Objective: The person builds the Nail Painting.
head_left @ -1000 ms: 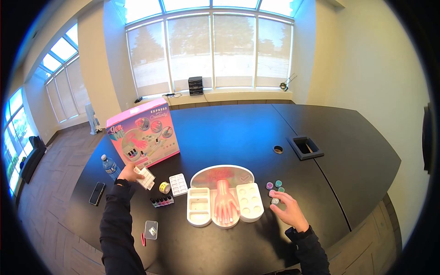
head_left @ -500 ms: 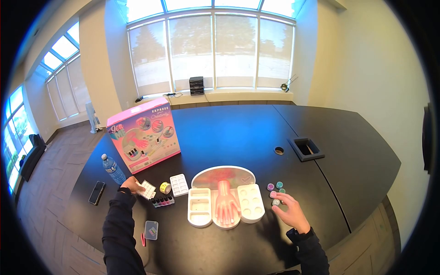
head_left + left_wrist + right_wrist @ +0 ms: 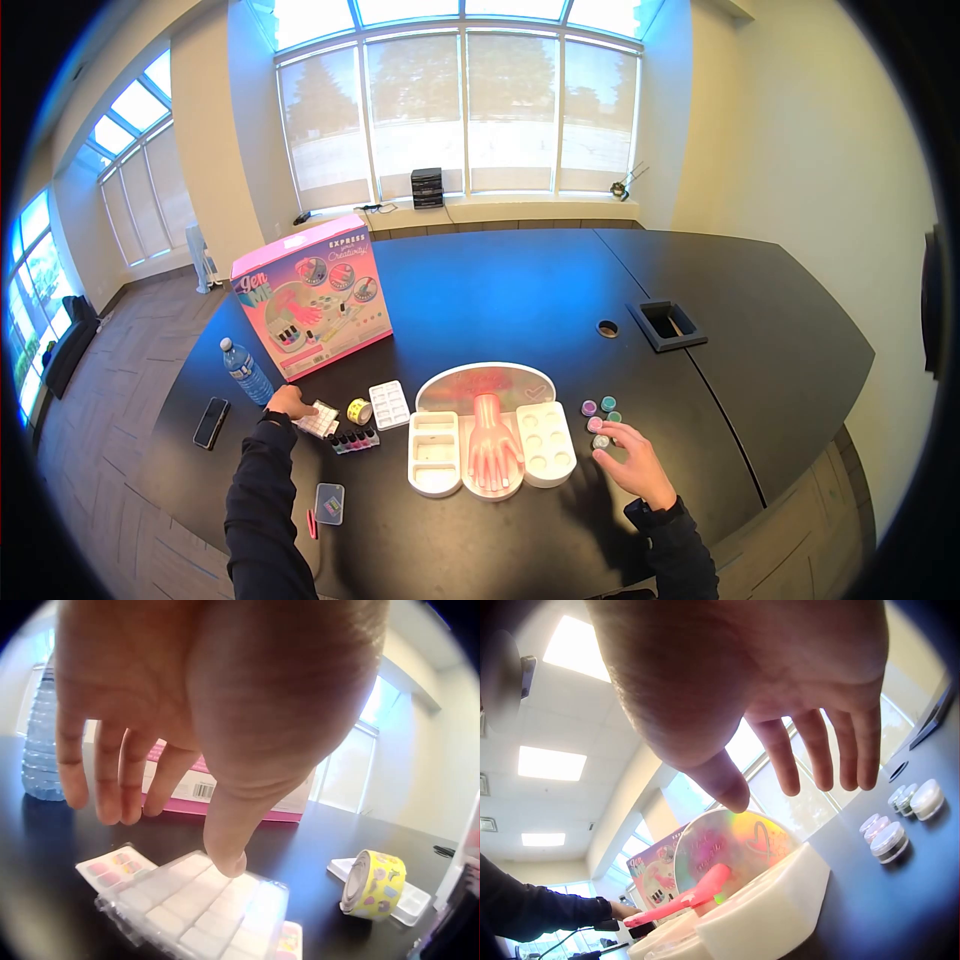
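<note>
My left hand point(image 3: 290, 400) is over a clear case of white pieces point(image 3: 202, 907), its fingers extended and the thumb tip overlapping the case in the left wrist view. Printed cards point(image 3: 112, 868) stick out from under that case. Beside it stand a yellow patterned tape roll point(image 3: 360, 411) and a row of small nail polish bottles point(image 3: 355, 440). My right hand point(image 3: 637, 468), fingers loosely bent and holding nothing, hovers near several small jars point(image 3: 890, 841). Between the hands, a pink model hand point(image 3: 494, 450) rests on a white nail station point(image 3: 567, 470) with side trays.
Behind my left hand are a pink box point(image 3: 315, 300) and a water bottle point(image 3: 246, 370). A phone point(image 3: 211, 422) lies further left. Closer to me are a small clear box point(image 3: 330, 503) and pink tweezers point(image 3: 312, 523). A white compartment tray point(image 3: 389, 404) lies behind the tape.
The left hand has lowered the case with its cards onto the table near the polish bottles and let go. The right hand has stayed almost still beside the jars.
</note>
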The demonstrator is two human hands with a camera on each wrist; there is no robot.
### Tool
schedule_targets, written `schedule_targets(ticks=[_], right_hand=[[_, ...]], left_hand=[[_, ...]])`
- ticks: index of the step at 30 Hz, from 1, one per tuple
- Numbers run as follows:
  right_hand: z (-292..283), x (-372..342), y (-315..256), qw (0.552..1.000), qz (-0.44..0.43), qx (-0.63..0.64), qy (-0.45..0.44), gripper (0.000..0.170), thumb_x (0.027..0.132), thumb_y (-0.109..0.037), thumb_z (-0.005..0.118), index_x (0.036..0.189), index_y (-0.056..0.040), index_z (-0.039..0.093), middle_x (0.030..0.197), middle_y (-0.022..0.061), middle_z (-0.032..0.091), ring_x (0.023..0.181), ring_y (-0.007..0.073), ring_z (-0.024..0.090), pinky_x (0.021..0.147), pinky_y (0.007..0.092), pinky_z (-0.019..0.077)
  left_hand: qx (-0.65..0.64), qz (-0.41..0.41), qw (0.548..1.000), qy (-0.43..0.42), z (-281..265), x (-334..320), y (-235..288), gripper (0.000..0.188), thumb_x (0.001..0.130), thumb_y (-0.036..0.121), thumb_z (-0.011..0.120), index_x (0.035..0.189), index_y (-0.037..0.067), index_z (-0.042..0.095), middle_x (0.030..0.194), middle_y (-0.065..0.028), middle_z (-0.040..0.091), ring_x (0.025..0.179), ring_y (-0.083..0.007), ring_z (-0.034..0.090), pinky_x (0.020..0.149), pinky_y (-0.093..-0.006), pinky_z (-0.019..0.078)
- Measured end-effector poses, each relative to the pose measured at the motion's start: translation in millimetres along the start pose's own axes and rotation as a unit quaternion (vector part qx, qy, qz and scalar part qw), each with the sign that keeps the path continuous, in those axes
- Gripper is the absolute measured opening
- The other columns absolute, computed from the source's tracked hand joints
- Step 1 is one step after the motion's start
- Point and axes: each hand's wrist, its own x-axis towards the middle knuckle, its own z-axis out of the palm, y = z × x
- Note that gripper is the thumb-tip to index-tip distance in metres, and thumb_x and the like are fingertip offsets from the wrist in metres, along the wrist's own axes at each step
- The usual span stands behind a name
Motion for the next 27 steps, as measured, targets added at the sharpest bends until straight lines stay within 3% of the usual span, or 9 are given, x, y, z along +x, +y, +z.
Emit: schedule_targets(ticks=[7,14,19,23,27], right_hand=[[5,0,8,1.0,-0.007,0.0,0.006,0.04,0.093,-0.014,0.083,0.13,-0.0019,0.074,0.143,0.0154,0.073,0.133,0.0369,0.069,0.115,0.0455,0.0526],[2,0,2,1.0,-0.01,0.003,0.004,0.04,0.093,-0.013,0.083,0.13,-0.0021,0.074,0.143,0.0151,0.073,0.134,0.0363,0.068,0.115,0.0455,0.0524],[-1,-1,0,1.0,-0.009,0.003,0.005,0.04,0.093,-0.013,0.082,0.131,-0.0026,0.074,0.142,0.0146,0.074,0.134,0.0358,0.068,0.116,0.0455,0.0521],[-2,-2,-1,1.0,-0.006,-0.004,0.007,0.041,0.093,-0.013,0.082,0.132,-0.003,0.074,0.142,0.0143,0.074,0.133,0.0359,0.068,0.116,0.0455,0.0522],[-3,-3,-2,1.0,-0.01,-0.001,0.007,0.041,0.093,-0.013,0.082,0.132,-0.0031,0.074,0.142,0.0143,0.074,0.133,0.0362,0.069,0.115,0.0454,0.0522]], left_hand=[[-0.038,0.143,0.987,0.056,-38,-31,78,0.069,0.084,0.042,0.092,0.135,-0.001,0.074,0.131,-0.0232,0.076,0.126,-0.0394,0.071,0.108,-0.0456,0.0566],[0.009,0.272,0.962,0.021,-33,-32,142,0.083,0.079,0.049,0.095,0.145,0.006,0.069,0.142,-0.0201,0.07,0.135,-0.0385,0.065,0.114,-0.0474,0.0534],[0.064,0.28,0.957,-0.038,-25,-43,184,0.096,0.075,0.055,0.096,0.153,0.01,0.062,0.146,-0.0184,0.067,0.139,-0.0382,0.063,0.116,-0.0534,0.0495],[0.121,0.258,0.953,-0.106,-21,-46,205,0.104,0.069,0.058,0.099,0.153,0.01,0.06,0.148,-0.018,0.067,0.141,-0.0383,0.062,0.116,-0.0539,0.0493],[0.132,0.243,0.954,-0.118,-10,-38,206,0.113,0.064,0.06,0.101,0.156,0.01,0.057,0.149,-0.0173,0.067,0.142,-0.0381,0.062,0.117,-0.0538,0.0489]])
